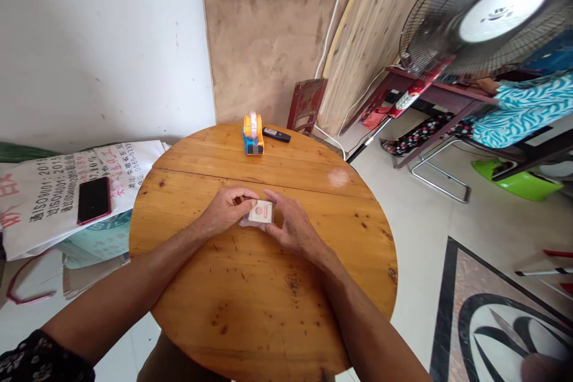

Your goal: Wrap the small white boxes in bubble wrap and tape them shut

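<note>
Both hands meet over the middle of a round wooden table (268,298). Between them lies a small white packet with a red print (261,212), in a clear wrapper, resting on the tabletop. My left hand (226,210) pinches its left edge with curled fingers. My right hand (290,227) holds its right side, thumb and fingers closed round it. Further back on the table stand an orange and blue tape dispenser (253,134) and a small dark remote-like device (276,135).
Left of the table, a white printed sack (49,191) carries a dark phone with a red case (94,199). A standing fan (487,12) is at the upper right, with a person in a turquoise patterned garment (523,110) seated behind it. A red chair (307,104) stands behind the table.
</note>
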Available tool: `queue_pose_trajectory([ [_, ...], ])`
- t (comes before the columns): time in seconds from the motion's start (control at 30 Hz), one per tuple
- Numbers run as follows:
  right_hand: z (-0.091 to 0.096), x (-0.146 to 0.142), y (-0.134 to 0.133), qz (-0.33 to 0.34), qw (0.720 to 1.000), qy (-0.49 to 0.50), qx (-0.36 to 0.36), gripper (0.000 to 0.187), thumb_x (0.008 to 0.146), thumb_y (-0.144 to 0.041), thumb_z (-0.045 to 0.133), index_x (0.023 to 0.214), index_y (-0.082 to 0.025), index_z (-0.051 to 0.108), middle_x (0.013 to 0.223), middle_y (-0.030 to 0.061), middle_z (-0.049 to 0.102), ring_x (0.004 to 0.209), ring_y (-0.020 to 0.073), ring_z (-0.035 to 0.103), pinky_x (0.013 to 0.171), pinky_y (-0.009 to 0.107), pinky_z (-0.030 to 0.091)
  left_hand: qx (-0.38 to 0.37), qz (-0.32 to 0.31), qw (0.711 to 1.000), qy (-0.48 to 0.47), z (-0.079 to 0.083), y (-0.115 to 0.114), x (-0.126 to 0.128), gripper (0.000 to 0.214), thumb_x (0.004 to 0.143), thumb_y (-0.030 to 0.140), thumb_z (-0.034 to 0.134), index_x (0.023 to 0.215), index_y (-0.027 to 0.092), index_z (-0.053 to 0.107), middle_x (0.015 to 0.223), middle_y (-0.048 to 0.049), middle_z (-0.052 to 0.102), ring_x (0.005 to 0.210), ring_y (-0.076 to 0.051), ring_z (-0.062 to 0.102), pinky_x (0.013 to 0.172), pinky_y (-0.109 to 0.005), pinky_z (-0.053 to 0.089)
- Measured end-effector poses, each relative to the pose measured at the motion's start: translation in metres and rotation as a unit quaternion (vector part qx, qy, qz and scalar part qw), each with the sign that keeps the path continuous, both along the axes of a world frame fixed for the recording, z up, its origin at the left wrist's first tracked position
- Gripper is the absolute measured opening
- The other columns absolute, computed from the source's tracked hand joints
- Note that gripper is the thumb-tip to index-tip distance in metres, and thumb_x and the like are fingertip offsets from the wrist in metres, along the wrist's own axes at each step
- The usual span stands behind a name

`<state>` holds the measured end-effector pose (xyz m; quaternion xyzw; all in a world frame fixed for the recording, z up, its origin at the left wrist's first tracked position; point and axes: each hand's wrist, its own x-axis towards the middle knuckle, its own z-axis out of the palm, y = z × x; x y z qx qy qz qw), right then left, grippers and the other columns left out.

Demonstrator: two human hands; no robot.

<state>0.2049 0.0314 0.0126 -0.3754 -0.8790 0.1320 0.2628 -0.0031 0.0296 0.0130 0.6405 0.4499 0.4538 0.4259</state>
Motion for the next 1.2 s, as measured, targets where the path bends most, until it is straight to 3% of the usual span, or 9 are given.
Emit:
queue_pose_trajectory([
  [0.13,0.001,0.004,0.003,-0.009,0.999,-0.026,-0.031,0.074,0.08,-0.029,0.069,0.146,-0.021,0.037,0.13,0.0149,0.063,0.116,0.03,0.061,0.096,0.048,0.046,0.001,-0.006,1.0,0.025,-0.004,0.004,0.0,0.026,0.079,0.036,0.063,0.09,0.015,0.072,0.086,-0.0067,0.071,0.079,-0.019,0.063,0.072,-0.029,0.05],
  [0.27,0.006,0.009,0.003,0.003,0.998,-0.015,-0.054,0.084,0.078,-0.034,0.074,0.15,-0.023,0.032,0.14,0.0159,0.055,0.126,0.0321,0.054,0.102,0.051,0.043,-0.021,0.017,1.0,-0.005,-0.007,0.005,-0.004,0.036,0.08,0.039,0.064,0.105,0.013,0.069,0.102,-0.0105,0.07,0.088,-0.021,0.064,0.08,-0.033,0.05],
  [0.4,0.014,0.013,0.003,0.016,0.997,0.037,-0.065,0.078,0.083,-0.036,0.07,0.149,-0.024,0.031,0.143,0.015,0.052,0.131,0.0292,0.05,0.105,0.051,0.04,-0.043,0.016,0.999,-0.021,-0.008,0.004,-0.007,0.042,0.08,0.039,0.065,0.112,0.013,0.067,0.111,-0.0125,0.068,0.097,-0.023,0.063,0.088,-0.037,0.049],
  [0.53,0.018,0.014,0.002,0.033,0.996,0.054,-0.058,0.075,0.084,-0.032,0.069,0.149,-0.026,0.03,0.135,0.0125,0.059,0.126,0.0273,0.054,0.104,0.05,0.041,-0.077,-0.021,0.995,-0.051,-0.009,0.003,-0.006,0.047,0.078,0.038,0.068,0.117,0.013,0.064,0.12,-0.0135,0.067,0.101,-0.024,0.064,0.092,-0.039,0.049],
  [0.87,0.007,0.007,0.003,0.032,0.999,0.035,-0.005,0.067,0.083,-0.023,0.066,0.145,-0.025,0.038,0.128,0.0115,0.063,0.119,0.0269,0.059,0.101,0.046,0.045,-0.096,-0.128,0.977,-0.139,-0.003,0.002,-0.001,0.041,0.081,0.034,0.068,0.118,0.015,0.064,0.119,-0.0119,0.07,0.102,-0.024,0.067,0.088,-0.035,0.052],
  [1.0,0.005,0.007,0.005,0.034,0.999,0.032,-0.008,0.066,0.083,-0.026,0.066,0.143,-0.025,0.04,0.123,0.0108,0.066,0.113,0.0265,0.062,0.097,0.045,0.047,-0.108,-0.107,0.978,-0.143,-0.002,0.002,0.001,0.038,0.077,0.032,0.072,0.109,0.014,0.066,0.114,-0.0116,0.071,0.094,-0.021,0.069,0.083,-0.033,0.052],
  [1.2,0.018,0.009,0.002,0.056,0.997,0.039,-0.018,0.061,0.083,-0.033,0.07,0.138,-0.027,0.046,0.134,0.0121,0.058,0.124,0.0276,0.054,0.101,0.047,0.045,-0.108,-0.098,0.98,-0.139,-0.002,0.0,0.0,0.044,0.079,0.032,0.07,0.118,0.013,0.062,0.119,-0.0134,0.068,0.099,-0.022,0.066,0.087,-0.035,0.051],
])
